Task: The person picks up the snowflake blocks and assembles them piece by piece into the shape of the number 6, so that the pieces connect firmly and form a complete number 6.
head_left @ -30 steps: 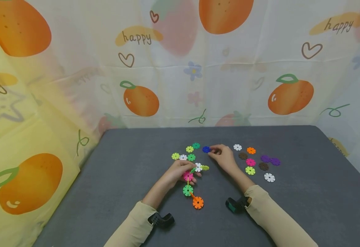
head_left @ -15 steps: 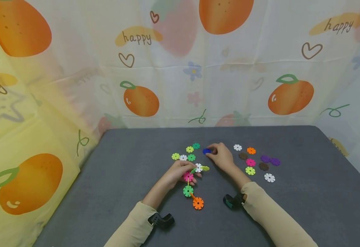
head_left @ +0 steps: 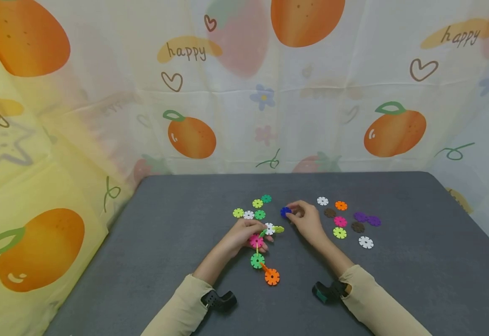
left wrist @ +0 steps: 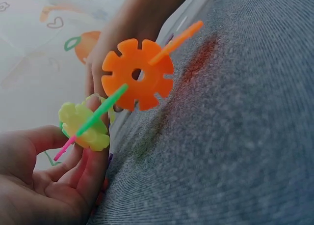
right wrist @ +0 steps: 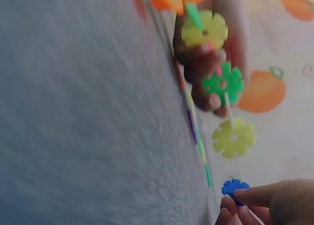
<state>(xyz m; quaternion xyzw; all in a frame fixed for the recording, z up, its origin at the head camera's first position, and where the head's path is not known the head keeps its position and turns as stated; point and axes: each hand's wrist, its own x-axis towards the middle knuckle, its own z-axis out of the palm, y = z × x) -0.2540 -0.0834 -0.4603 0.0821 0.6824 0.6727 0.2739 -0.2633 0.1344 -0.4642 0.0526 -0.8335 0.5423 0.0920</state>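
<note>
My left hand (head_left: 242, 235) holds a chain of slotted plastic flower discs between thumb and fingers. The chain runs from an orange disc (head_left: 272, 277) nearest me, through a green disc (head_left: 257, 261) and a pink disc (head_left: 256, 241), to a white disc (head_left: 269, 228) and a yellow disc (head_left: 280, 229) at its far end. A blue disc (head_left: 285, 212) is pinched between the thumb and fingertips of my right hand (head_left: 308, 223). In the right wrist view, the blue disc (right wrist: 235, 187) is apart from the chain's yellow end disc (right wrist: 234, 138).
Several loose discs, among them a green disc (head_left: 260, 214), lie beyond my left hand on the grey table (head_left: 164, 233). More are spread to the right, including a pink disc (head_left: 340, 221), a white disc (head_left: 366, 242) and two touching purple discs (head_left: 367, 218). A printed curtain (head_left: 236, 102) hangs behind.
My right hand has brought the blue disc nearer to me and slightly right, off its earlier spot. The left hand stays put; the orange end of the chain has swung slightly right.
</note>
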